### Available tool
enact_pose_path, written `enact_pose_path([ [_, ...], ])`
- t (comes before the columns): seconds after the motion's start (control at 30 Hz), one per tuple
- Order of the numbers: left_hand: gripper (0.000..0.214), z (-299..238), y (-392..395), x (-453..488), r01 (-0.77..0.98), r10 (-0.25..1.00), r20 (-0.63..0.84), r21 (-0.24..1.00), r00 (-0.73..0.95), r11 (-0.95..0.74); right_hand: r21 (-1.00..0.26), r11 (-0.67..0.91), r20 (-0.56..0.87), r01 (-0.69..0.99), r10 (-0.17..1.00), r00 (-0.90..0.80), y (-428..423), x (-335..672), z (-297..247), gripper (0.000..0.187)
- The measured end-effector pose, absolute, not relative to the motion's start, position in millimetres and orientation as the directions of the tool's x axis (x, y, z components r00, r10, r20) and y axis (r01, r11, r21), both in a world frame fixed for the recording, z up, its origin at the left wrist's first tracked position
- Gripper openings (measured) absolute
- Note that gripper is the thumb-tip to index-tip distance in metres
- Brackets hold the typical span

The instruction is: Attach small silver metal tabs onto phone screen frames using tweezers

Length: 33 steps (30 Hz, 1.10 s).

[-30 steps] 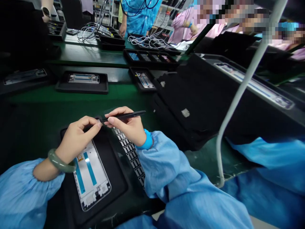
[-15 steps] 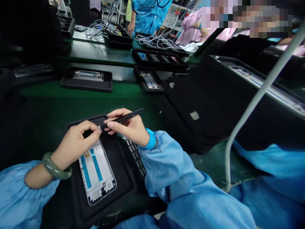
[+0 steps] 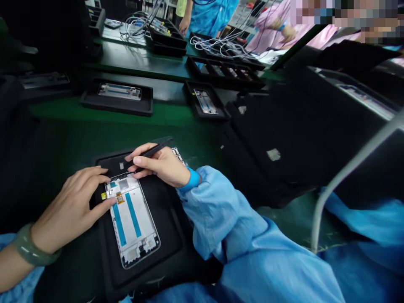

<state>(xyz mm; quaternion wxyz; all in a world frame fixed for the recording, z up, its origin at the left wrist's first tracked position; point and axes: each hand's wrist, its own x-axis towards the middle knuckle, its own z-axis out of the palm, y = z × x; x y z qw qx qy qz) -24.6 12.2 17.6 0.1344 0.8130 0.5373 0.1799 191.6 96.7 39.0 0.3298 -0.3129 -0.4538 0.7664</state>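
My right hand grips slim black tweezers like a pen, its fingertips at the top edge of a phone mid-frame. The frame is silvery, with two blue strips and a small orange flex cable, and lies in a black foam tray. My left hand rests at the frame's upper left, fingers and thumb apart, the thumb near the flex cable and the other fingertips at the edge. A small pale piece shows on the tray just above the frame. The tweezers' tips are hard to make out.
Two more black trays with phone frames stand farther back. Black cloth or foam covers the right side. A grey hose curves there. Divided boxes and white cables lie behind; people stand beyond.
My left hand has left the tweezers' tip and moved down-left to the frame's edge, its fingers now apart. The pale piece formerly at its fingertips appears on the tray. My right hand moved slightly left.
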Motion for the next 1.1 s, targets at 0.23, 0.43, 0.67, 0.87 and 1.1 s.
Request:
enact_pose_path([
  [0.23, 0.042, 2, 4, -26, 0.813, 0.891, 0.168, 0.366, 0.421, -0.453, -0.910, -0.396, -0.261, -0.123, 0.777, -0.572, 95, 167, 9, 0.036],
  [0.43, 0.040, 1, 5, -27, 0.794, 0.882, 0.189, 0.385, 0.431, -0.470, -0.942, -0.335, -0.274, -0.018, 0.801, -0.532, 91, 167, 9, 0.032],
  [0.67, 0.039, 2, 4, -26, 0.783, 0.874, 0.202, 0.387, 0.443, -0.487, -0.956, -0.294, -0.263, 0.024, 0.813, -0.520, 90, 167, 9, 0.031],
  [0.87, 0.040, 5, 2, -23, 0.799, 0.874, 0.204, 0.354, 0.442, -0.487, -0.965, -0.259, -0.239, 0.036, 0.814, -0.530, 89, 167, 6, 0.029],
  [1.1, 0.040, 6, 2, -24, 0.815, 0.837, 0.203, 0.201, 0.508, -0.543, -0.983, -0.150, -0.181, 0.101, 0.821, -0.542, 89, 169, 3, 0.027],
])
